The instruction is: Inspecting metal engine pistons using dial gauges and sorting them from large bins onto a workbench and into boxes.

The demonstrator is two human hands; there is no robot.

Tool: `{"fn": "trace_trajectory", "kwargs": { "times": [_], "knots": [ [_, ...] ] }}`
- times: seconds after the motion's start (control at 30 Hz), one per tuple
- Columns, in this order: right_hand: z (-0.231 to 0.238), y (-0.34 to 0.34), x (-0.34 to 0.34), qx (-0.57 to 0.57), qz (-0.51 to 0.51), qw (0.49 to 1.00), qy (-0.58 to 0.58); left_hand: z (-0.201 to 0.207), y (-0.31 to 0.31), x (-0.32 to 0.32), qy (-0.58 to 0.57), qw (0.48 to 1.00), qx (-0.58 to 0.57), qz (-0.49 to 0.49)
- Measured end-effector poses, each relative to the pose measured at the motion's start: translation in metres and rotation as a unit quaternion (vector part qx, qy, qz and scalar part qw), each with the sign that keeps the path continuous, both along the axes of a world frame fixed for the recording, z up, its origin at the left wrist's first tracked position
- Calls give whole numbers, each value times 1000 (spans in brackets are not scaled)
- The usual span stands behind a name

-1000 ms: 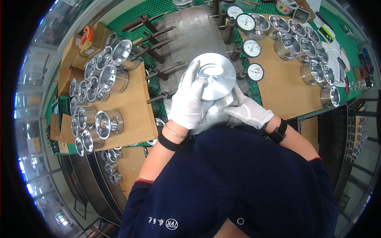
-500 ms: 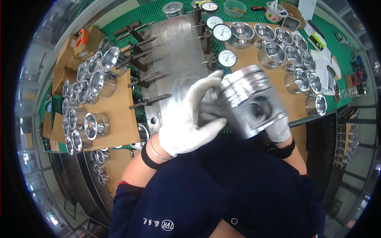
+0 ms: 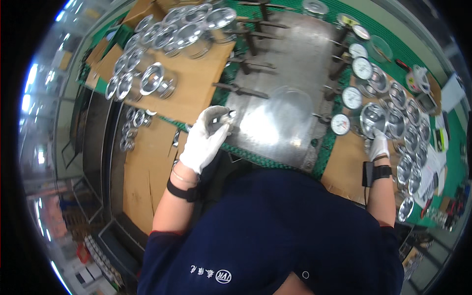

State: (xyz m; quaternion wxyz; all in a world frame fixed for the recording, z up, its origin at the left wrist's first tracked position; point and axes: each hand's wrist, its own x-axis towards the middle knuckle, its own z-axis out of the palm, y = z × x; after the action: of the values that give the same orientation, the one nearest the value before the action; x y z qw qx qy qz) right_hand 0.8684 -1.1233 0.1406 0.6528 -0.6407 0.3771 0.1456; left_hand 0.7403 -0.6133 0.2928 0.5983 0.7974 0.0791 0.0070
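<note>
My left hand (image 3: 200, 146), in a white glove with greyed fingertips, is raised by the near left corner of a steel plate (image 3: 290, 54). Its thumb and fingers close around something small and shiny that I cannot make out. Over on the right, my gloved right hand (image 3: 379, 144) grips the near side of a shiny metal piston (image 3: 372, 117), which stands at the edge of a group of pistons on cardboard. The hand hides part of that piston's lower side.
More pistons (image 3: 153, 78) stand on cardboard (image 3: 191, 73) at the left. Dark metal clamp arms (image 3: 241, 90) reach over the plate's left side. Several dial gauges (image 3: 340, 124) line its right side. A clear bowl (image 3: 380, 48) and a white tub (image 3: 418, 78) sit at the far right.
The view has turned and shifted. The piston between my hands is now with the right group, my right hand on it. My left hand has moved away, to the plate's near left corner.
</note>
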Motion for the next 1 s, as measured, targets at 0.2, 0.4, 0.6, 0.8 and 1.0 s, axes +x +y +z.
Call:
{"fn": "trace_trajectory", "kwargs": {
  "times": [0.2,0.4,0.6,0.8,1.0],
  "knots": [
    [-27,-10,50,81,-76,992,-56,-14,85,14,87,910,393,100],
    [12,47,-23,178,-66,947,-259,-17,197,89,82,774,614,132],
    [72,72,-89,67,-99,956,-269,-7,218,148,160,737,655,38],
    [132,138,-115,-36,-10,941,-337,-12,243,137,118,871,473,-59],
    [185,253,-98,49,268,907,-321,68,122,73,156,959,-238,-13]
  ]
}}
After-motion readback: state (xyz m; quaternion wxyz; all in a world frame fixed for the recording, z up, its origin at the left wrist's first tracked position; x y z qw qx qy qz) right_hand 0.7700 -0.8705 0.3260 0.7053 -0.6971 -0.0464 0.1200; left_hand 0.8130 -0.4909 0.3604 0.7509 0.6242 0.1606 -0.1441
